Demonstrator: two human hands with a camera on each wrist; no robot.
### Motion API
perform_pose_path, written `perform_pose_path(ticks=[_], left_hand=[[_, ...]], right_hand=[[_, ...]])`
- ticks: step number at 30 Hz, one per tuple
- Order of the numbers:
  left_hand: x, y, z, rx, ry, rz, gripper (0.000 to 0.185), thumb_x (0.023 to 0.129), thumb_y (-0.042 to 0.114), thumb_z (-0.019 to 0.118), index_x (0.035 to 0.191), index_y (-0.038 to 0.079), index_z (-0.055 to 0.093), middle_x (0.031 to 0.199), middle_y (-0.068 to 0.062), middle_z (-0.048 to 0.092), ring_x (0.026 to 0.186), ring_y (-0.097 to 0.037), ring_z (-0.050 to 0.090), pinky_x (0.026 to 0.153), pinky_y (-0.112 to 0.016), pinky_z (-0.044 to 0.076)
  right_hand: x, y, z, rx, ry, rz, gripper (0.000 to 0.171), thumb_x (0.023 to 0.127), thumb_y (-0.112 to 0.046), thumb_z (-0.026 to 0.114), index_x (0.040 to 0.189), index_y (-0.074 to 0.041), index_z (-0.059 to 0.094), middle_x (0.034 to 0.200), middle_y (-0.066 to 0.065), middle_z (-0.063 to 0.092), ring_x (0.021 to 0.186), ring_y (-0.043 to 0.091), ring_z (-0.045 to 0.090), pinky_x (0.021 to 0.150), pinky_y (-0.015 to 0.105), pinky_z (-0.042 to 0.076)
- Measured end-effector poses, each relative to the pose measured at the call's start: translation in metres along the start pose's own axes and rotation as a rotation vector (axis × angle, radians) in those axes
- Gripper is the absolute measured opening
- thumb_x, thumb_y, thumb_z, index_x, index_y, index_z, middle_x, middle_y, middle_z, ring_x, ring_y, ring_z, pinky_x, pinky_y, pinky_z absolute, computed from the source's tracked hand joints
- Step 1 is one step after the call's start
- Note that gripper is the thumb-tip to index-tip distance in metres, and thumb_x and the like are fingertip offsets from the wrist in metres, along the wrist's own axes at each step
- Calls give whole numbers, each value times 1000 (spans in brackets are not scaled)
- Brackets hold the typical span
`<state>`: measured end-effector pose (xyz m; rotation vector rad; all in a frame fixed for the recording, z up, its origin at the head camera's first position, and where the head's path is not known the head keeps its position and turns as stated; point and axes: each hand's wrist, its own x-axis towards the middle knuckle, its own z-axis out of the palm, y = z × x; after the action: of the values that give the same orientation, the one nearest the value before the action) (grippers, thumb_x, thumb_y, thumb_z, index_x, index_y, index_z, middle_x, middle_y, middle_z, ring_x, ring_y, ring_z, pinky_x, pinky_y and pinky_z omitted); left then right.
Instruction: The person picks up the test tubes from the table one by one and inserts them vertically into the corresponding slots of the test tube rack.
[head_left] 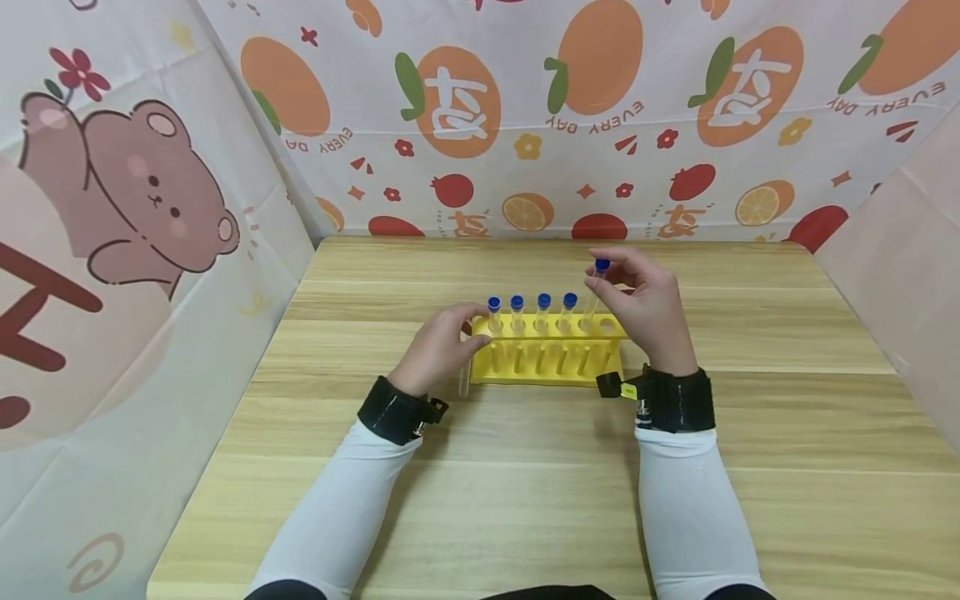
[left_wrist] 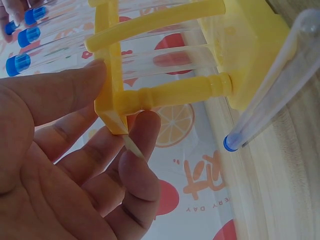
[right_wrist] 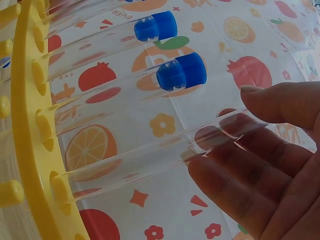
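Note:
A yellow test tube rack (head_left: pixel 543 381) stands on the table, and my left hand (head_left: pixel 442 346) grips the left end of its upper plate between thumb and fingers. Several clear tubes with blue caps (head_left: pixel 543 300) stand upright in its holes. With my right hand (head_left: pixel 652 308) I pinch another test tube (right_wrist: pixel 125 160) near its blue cap (head_left: pixel 602 264); its lower part is inside a hole toward the rack's right end. In the right wrist view, thumb and fingers hide that cap. A loose blue-capped tube (left_wrist: pixel 270 85) lies on the table beside the rack's left end.
The rack is on a wood-grain table (head_left: pixel 525 500). Behind it hangs a curtain (head_left: pixel 525 108) printed with fruit, and a bear-print cloth (head_left: pixel 150 183) hangs at the left. Black camera straps (head_left: pixel 678 400) circle both wrists.

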<state>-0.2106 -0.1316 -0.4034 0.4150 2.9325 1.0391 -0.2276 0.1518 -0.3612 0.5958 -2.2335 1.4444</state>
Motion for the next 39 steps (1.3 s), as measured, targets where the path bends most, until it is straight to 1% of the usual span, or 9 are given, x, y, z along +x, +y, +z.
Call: perform_pose_path(ticks=[9, 17, 24, 33, 39], left_hand=[[0, -1, 1, 3, 0, -1, 36, 91, 17, 71, 126, 14, 64, 128, -5, 64, 100, -22, 60, 78, -35, 55], [0, -1, 1, 2, 6, 7, 36, 91, 17, 71, 126, 13, 64, 127, -5, 64, 100, -22, 60, 78, -35, 54], [0, -2, 1, -1, 4, 6, 35, 91, 16, 71, 126, 13, 64, 127, -5, 64, 100, -22, 60, 78, -36, 54], [1, -2, 2, -1, 6, 5, 36, 91, 16, 71, 126, 13, 64, 127, -5, 64, 100, -22, 60, 78, -36, 55], [1, -3, 2, 8, 10, 12, 36, 91, 16, 71, 126, 13, 64, 127, -5, 64, 99, -22, 61, 78, -36, 54]], right_hand=[[-1, 0, 0, -12, -2, 24, 28, 91, -16, 72, 118, -11, 69, 100, 5, 72, 85, 9, 65, 76, 15, 54], [0, -1, -1, -38, -10, 40, 27, 91, -18, 72, 117, -11, 69, 100, 5, 72, 84, 12, 64, 76, 16, 54], [-1, -3, -1, -42, -33, 67, 26, 91, -18, 72, 116, -10, 68, 100, 5, 71, 84, 13, 65, 76, 16, 54], [0, 1, 2, -45, -51, 72, 26, 91, -18, 71, 115, -10, 68, 99, 5, 71, 85, 14, 65, 77, 15, 53], [0, 2, 2, -45, -70, 94, 25, 91, -19, 71, 115, -11, 68, 99, 5, 71, 86, 15, 64, 76, 18, 54]])
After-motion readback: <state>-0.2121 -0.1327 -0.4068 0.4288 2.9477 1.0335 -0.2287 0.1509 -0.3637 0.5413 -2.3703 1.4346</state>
